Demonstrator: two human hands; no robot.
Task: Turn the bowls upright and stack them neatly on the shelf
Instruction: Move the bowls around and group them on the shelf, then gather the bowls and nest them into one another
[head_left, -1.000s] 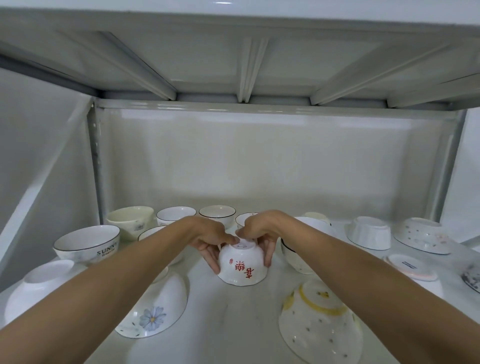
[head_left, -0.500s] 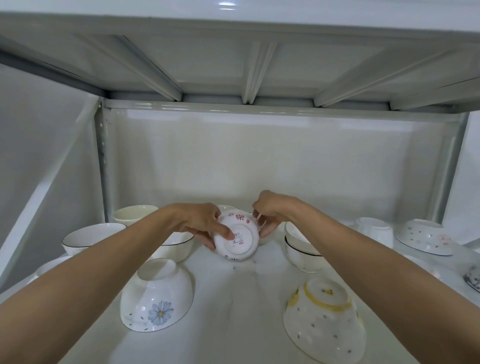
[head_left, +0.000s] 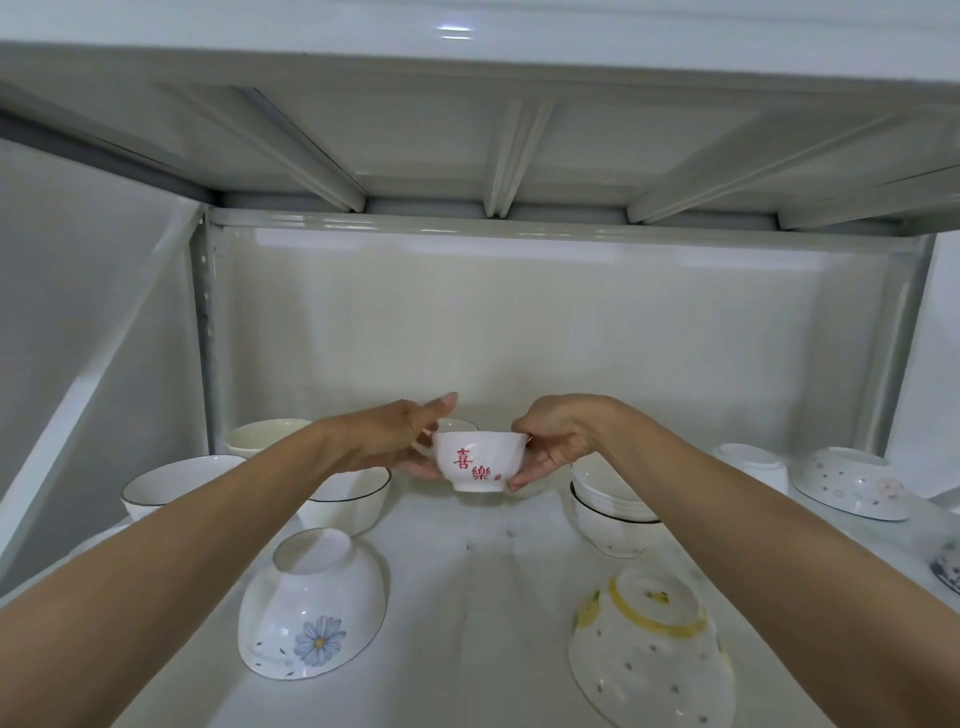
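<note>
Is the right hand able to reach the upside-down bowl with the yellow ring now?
Probably not yet: the right hand and the left hand both hold the red-lettered bowl. The yellow-ringed bowl lies unobstructed, below the right forearm.

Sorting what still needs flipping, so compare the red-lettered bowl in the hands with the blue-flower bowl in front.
The red-lettered bowl is upright and held off the shelf by both hands; the blue-flower bowl lies upside down, foot up, untouched. The first carries red characters, the second a blue daisy. Both are white.
</note>
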